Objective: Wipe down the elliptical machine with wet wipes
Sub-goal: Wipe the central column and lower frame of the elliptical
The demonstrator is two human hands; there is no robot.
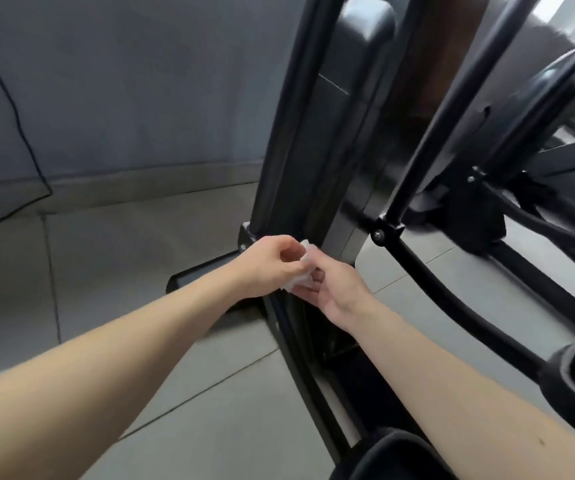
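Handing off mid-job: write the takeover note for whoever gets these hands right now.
Left hand: pinches the wet wipe.
Right hand: holds the same wipe, fingers curled on it.
Wipe: bunched between both hands, in front of the base of the elliptical machine, not on it.
Done: cannot tell which parts are wiped.
Left: put the wipe to the frame, probably starting at the column base.
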